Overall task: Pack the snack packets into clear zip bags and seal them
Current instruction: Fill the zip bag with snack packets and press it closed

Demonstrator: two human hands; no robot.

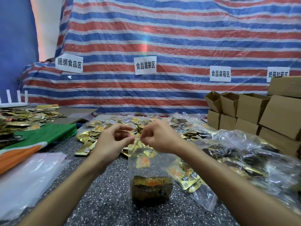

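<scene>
Status: we're mid-batch, on the sealing step for the current zip bag [146, 167]. It stands upright at the middle of the desk's [101, 201] near edge, with a clump of snack packets [152, 190] sunk to its bottom and a couple more higher up. We can't tell if it rests on the desk or hangs just above. Done so far, as we judge it: a heap of filled bags [247, 154] along the right edge, in front of the cardboard boxes [254, 110]. We can't see whether those are all zipped. Left to do: plenty. Loose packets [91, 136] are spread across the middle and far side, there are more at the far left, and a stack of empty bags [27, 175] waits at the left edge. Hands: both forearms come in from the near edge and meet at the bag's mouth. The right hand [160, 139] has its fingers curled, thumb and fingertips pinched together on the zip strip. The left hand [112, 141] sits at the strip's left corner, fingers curled. Its thumb and lower fingers appear to nip the corner, and the index is lifted clear with a gap above the thumb. The strip is too blurred to say how much is pressed, so we read the seal as unfinished. Next call: run the pinch along the strip while holding the corner.
</scene>
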